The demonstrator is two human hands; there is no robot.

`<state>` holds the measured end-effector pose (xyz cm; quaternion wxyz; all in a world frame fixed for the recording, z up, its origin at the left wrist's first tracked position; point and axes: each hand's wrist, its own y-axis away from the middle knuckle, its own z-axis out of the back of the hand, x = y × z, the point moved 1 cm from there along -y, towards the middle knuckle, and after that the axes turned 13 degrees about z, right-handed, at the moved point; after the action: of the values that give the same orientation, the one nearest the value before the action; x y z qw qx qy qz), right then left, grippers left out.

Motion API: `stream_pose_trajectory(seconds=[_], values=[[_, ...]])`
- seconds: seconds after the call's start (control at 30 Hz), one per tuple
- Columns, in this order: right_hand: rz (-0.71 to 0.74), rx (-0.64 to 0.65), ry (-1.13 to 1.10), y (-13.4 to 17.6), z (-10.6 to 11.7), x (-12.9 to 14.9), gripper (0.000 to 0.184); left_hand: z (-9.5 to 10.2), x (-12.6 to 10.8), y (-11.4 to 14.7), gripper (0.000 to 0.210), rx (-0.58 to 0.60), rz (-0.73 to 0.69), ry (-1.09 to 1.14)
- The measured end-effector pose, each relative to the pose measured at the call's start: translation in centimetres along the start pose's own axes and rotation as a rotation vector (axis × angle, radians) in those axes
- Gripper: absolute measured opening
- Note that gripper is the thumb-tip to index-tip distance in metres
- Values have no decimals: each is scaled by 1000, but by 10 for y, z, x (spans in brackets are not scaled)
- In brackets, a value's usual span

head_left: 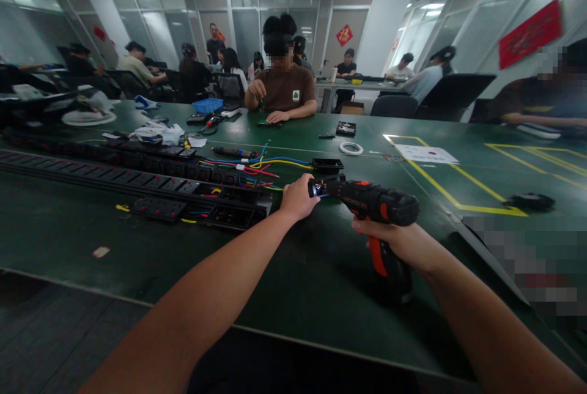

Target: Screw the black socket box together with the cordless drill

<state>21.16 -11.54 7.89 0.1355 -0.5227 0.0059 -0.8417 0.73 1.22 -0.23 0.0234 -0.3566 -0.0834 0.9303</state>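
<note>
My right hand is wrapped round the grip of a black and orange cordless drill. The drill lies level and its nose points left, at a small black box-shaped part. Closed on that part is my left hand, and a small light shines on it by the drill's tip. Whether the bit touches a screw cannot be made out. Blue, yellow and red wires run behind my left hand to a black rectangular housing. Left of my hand lie long black power strips with rows of sockets.
Across the green table a person works on a small green part. A roll of white tape, a black screwdriver-like tool, a blue basket and a paper sheet lie about. Other people sit further back.
</note>
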Motion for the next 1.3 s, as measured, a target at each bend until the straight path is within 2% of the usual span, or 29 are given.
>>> stream_pose_trajectory(seconds=[0.27, 0.57, 1.0, 1.3], values=[[-10, 0, -6, 0, 1, -3, 47, 2, -1, 1, 52, 10, 11, 1], [-9, -11, -25, 0, -2, 5, 32, 3, -3, 2, 52, 17, 17, -6], [12, 2, -34, 0, -4, 3, 37, 0, -1, 0, 51, 4, 8, 2], [-17, -15, -43, 0, -3, 3, 33, 1, -1, 1, 51, 10, 15, 4]])
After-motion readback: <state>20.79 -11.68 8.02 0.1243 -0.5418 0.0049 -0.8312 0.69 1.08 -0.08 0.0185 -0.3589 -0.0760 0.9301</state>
